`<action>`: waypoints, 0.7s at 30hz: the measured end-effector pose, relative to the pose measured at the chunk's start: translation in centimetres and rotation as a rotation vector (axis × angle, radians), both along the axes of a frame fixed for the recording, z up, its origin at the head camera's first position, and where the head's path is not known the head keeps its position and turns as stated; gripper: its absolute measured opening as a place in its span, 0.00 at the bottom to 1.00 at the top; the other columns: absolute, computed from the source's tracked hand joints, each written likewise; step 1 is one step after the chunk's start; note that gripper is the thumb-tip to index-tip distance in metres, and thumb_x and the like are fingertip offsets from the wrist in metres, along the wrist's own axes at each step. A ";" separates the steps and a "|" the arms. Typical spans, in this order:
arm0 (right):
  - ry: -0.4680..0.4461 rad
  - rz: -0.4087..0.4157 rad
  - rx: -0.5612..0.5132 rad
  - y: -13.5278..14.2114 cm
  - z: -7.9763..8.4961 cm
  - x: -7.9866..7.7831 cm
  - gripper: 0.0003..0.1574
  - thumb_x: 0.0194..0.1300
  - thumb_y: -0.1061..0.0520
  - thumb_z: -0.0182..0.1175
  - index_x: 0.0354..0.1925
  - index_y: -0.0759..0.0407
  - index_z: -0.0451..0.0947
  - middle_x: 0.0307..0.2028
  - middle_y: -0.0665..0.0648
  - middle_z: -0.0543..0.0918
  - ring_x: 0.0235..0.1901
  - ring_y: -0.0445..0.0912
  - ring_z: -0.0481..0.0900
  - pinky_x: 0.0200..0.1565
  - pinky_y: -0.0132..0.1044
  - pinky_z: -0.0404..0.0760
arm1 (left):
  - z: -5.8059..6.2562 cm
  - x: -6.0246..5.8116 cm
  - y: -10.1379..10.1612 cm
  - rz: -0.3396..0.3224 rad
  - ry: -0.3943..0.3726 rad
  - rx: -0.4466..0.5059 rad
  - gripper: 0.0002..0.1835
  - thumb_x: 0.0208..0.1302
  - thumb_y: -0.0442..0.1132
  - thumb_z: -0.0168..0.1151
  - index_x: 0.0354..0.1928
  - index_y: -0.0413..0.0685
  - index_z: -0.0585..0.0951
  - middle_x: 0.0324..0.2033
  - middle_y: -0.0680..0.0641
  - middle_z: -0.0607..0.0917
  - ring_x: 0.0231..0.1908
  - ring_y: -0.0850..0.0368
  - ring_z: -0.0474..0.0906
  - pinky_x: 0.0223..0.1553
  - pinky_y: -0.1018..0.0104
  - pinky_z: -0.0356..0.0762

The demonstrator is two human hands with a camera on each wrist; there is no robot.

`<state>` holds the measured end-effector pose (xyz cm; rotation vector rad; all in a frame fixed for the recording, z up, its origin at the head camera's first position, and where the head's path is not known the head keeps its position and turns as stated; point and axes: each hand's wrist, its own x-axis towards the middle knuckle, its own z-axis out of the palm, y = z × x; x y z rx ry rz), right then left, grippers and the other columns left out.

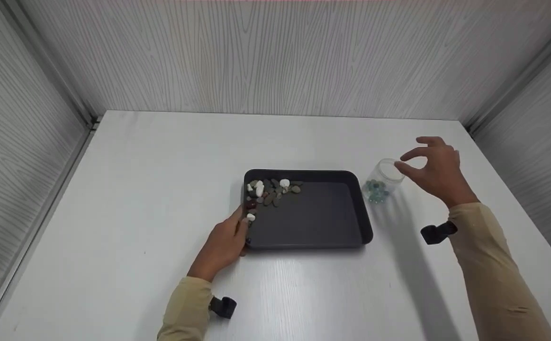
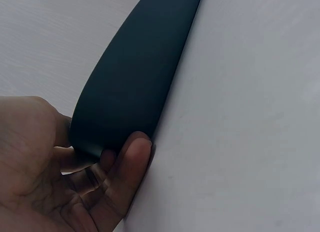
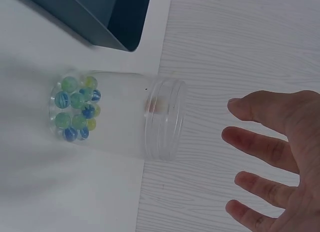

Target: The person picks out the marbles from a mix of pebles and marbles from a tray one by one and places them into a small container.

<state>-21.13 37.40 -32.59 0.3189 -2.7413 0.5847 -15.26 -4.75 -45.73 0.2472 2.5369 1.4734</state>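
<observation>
A dark rectangular tray lies on the white table, with pebbles gathered in its far left corner and along its left side. My left hand grips the tray's left side near the front corner; the left wrist view shows fingers curled against the tray's outer wall. To the tray's right stands a clear jar, its bottom covered with green, blue and yellow marbles. Beside the jar's open mouth is my right hand, fingers spread and apart, holding nothing; a gap shows between it and the jar.
The white table extends around the tray and jar. Grey wood-grain panels rise behind it and on both sides. A dark wrist device sits on each sleeve.
</observation>
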 end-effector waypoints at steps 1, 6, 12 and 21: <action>0.004 0.002 -0.004 0.0 0.0 0.0 0.14 0.64 0.58 0.70 0.39 0.71 0.87 0.61 0.78 0.71 0.65 0.74 0.63 0.59 0.83 0.38 | 0.0 0.0 0.0 -0.002 0.003 0.004 0.29 0.83 0.42 0.41 0.80 0.45 0.55 0.33 0.46 0.80 0.24 0.57 0.80 0.39 0.55 0.78; 0.019 0.020 -0.028 -1.3 0.2 0.0 0.14 0.64 0.58 0.70 0.40 0.71 0.87 0.62 0.77 0.71 0.65 0.74 0.63 0.62 0.81 0.37 | 0.0 0.0 0.0 0.001 0.004 0.004 0.29 0.83 0.42 0.42 0.80 0.45 0.56 0.32 0.46 0.80 0.23 0.57 0.80 0.39 0.56 0.78; 0.075 0.112 -0.023 -5.4 -0.9 -0.6 0.09 0.61 0.61 0.72 0.36 0.68 0.88 0.60 0.75 0.75 0.62 0.71 0.68 0.63 0.78 0.47 | -0.1 0.1 -0.1 0.019 -0.012 -0.014 0.29 0.83 0.43 0.41 0.80 0.45 0.54 0.33 0.46 0.81 0.24 0.58 0.81 0.43 0.53 0.78; 0.012 0.232 0.005 -12.7 -2.6 -0.9 0.08 0.62 0.55 0.73 0.35 0.60 0.89 0.63 0.68 0.75 0.66 0.63 0.68 0.66 0.75 0.43 | -0.1 0.1 0.0 0.018 -0.021 -0.011 0.30 0.83 0.45 0.41 0.81 0.48 0.53 0.39 0.45 0.82 0.25 0.58 0.82 0.42 0.55 0.79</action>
